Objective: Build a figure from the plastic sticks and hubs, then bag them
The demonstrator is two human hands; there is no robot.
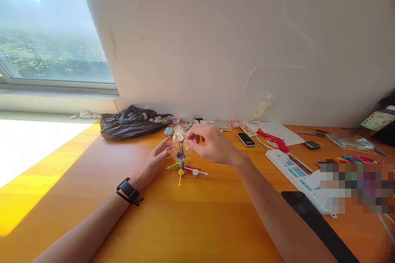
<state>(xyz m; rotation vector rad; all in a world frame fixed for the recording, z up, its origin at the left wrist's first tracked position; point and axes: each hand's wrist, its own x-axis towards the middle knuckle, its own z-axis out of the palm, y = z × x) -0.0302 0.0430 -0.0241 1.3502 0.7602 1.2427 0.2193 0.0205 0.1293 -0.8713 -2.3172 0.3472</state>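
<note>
Near the far side of the wooden table, a small plastic toy (180,157) has a dark blue upright part. Around its foot spread thin arrow-tipped pieces: a green piece (172,166), a yellow piece (180,177), a white piece (201,173) and some red. Crinkled clear plastic (179,132) shows at and behind its top. My right hand (207,141) is closed in a pinch beside that top; what its fingertips hold is unclear. To the left, my left hand (158,160) is open, its fingers stretched toward the toy and the plastic, contact not certain.
A black plastic bag (126,123) lies at the back left, near small packets along the wall. Toward the right are a black-faced device (246,139), a red plastic item (273,140), a white power strip (298,176) and a dark flat object (293,199) beside my right forearm.
</note>
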